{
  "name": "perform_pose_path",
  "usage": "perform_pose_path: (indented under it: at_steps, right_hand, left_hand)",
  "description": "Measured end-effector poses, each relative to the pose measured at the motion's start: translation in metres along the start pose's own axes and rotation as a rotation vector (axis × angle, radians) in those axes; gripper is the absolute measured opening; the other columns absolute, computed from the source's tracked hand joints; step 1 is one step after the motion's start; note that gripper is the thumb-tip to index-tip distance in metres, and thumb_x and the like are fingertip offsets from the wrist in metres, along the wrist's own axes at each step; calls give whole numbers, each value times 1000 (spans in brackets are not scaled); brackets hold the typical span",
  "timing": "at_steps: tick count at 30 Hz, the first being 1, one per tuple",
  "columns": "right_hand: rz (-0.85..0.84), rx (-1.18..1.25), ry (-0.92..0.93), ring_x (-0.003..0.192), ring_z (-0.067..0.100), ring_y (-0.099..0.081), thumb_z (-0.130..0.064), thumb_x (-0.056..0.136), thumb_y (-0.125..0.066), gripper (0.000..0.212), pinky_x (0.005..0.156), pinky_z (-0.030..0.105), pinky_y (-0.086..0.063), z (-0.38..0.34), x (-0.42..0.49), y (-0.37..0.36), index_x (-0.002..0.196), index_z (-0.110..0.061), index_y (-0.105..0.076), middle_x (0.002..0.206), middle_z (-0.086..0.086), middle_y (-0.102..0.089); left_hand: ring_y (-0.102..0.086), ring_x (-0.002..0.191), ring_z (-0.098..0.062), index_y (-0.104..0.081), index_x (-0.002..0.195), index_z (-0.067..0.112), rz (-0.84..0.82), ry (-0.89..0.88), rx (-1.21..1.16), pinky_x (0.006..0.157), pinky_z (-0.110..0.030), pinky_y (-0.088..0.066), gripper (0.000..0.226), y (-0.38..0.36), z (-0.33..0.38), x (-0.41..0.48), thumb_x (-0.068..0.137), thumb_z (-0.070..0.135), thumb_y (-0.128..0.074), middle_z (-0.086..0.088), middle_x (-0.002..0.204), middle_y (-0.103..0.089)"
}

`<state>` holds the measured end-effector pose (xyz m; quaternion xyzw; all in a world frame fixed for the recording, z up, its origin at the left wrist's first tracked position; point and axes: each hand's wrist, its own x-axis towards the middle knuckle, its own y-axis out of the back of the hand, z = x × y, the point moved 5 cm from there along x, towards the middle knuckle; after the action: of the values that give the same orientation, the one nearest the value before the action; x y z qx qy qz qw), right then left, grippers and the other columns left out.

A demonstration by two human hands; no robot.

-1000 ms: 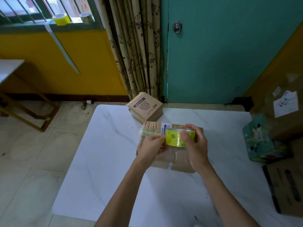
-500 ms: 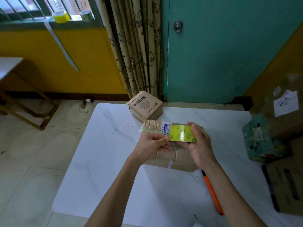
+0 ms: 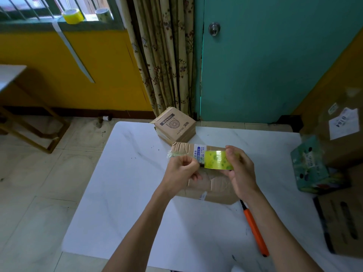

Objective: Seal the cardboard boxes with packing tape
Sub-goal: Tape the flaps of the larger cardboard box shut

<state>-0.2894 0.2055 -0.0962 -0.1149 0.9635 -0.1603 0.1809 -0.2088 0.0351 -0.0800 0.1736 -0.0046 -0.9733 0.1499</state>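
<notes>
A flat brown cardboard box (image 3: 212, 185) lies in the middle of the white table (image 3: 125, 185). Above it my right hand (image 3: 240, 173) grips a yellow-green roll of packing tape (image 3: 217, 160). My left hand (image 3: 181, 171) is curled at the roll's left edge, pinching the tape's free end; a crumpled clear bit of tape (image 3: 172, 154) shows just above its knuckles. A second, smaller cardboard box (image 3: 175, 126) with a printed fan logo stands at the table's far edge.
An orange-handled tool (image 3: 254, 230) lies on the table near my right forearm. A green printed carton (image 3: 312, 165) and large brown boxes (image 3: 341, 134) crowd the right side. Two tape rolls (image 3: 73, 16) sit on the window sill. A wooden table stands at far left.
My right hand has carried the roll slightly right and turned it flatter. My left hand's fingers have curled tighter at the roll's left edge. The orange tool has come into view.
</notes>
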Motion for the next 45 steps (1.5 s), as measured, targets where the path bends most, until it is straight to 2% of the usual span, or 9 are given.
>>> perform_pose_path:
  at_steps: [3,6,9,15,23,29,33,36,45]
  right_hand:
    - [36,67,-5,111,31,-66,-65,41,-91,96,84,51,-58,0,5,14,112,-6,-62,111,12,-65]
    - [-33,117,-54,116,38,-62,-59,60,-85,83,88,54,-56,2,4,9,116,-4,-58,127,28,-56]
    - [-84,175,-80,114,40,-64,-55,69,-81,80,86,51,-57,4,3,0,122,-2,-52,130,32,-55]
    - [-107,167,-77,115,43,-62,-56,59,-88,85,87,56,-56,1,6,-3,117,-2,-56,129,36,-53]
    - [-150,77,-60,118,43,-60,-61,54,-89,88,93,60,-52,0,9,-7,115,-6,-60,131,34,-52]
    - [-159,52,-62,117,38,-62,-62,51,-90,89,94,60,-52,-1,6,-9,115,-7,-61,126,24,-60]
    - [-159,138,-102,116,41,-62,-61,52,-90,93,93,59,-52,0,6,-9,118,-4,-57,126,29,-60]
    - [-166,200,-136,114,42,-63,-62,52,-89,96,93,58,-52,1,7,-13,120,-4,-54,127,31,-58]
    - [-177,167,-122,117,42,-61,-60,56,-88,94,97,60,-50,2,8,-12,122,-4,-53,131,32,-55]
  left_hand:
    - [-68,66,-21,-66,82,0,-5,27,-101,62,-25,-58,22,10,2,4,101,3,-55,-20,77,-68]
    - [-71,78,-21,-75,107,4,-102,136,-186,74,-28,-62,17,1,-6,4,99,13,-64,-12,95,-74]
    - [-73,83,-22,-71,119,-3,-152,257,-362,76,-29,-63,29,-17,-17,2,95,12,-68,-20,113,-73]
    - [-74,78,-22,-71,109,-11,-140,274,-435,72,-28,-62,20,-13,-17,4,93,0,-65,-21,95,-73]
    - [-68,58,-17,-74,91,-8,-93,102,-4,59,-23,-58,12,0,6,9,93,1,-66,-13,70,-70]
    - [-59,53,-15,-74,77,-4,-5,75,123,61,-26,-53,16,-1,-1,11,87,5,-65,-12,62,-68]
    - [-69,65,-21,-75,89,-2,-74,151,-193,65,-25,-60,9,-3,-4,9,92,4,-70,-14,75,-72]
    - [-73,71,-20,-73,102,-4,-145,235,-498,68,-25,-63,23,-9,-3,5,85,12,-72,-16,86,-74]
    - [-74,70,-20,-75,97,-6,-100,282,-473,67,-24,-62,12,-6,-4,4,93,-3,-64,-19,85,-75]
